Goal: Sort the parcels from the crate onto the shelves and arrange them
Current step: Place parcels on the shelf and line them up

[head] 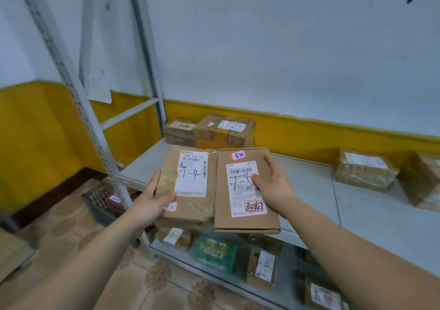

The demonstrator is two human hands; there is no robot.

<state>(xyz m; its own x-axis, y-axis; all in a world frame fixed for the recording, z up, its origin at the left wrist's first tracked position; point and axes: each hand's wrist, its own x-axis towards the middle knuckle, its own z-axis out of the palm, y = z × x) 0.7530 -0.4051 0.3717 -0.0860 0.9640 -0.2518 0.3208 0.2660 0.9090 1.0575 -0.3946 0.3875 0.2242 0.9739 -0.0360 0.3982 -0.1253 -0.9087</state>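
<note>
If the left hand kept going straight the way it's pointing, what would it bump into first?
Likely the small brown box at the back of the shelf, with the parcel the left hand grips touching first; depth is unclear.

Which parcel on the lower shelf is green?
The green parcel, second from the left on the lower shelf; the rest there are brown cardboard.

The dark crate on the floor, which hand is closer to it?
Left. The left hand, holding the parcel marked 7-4, is just above and right of the crate; the right hand, holding the neighbouring parcel, is farther right, over the shelf.
</note>
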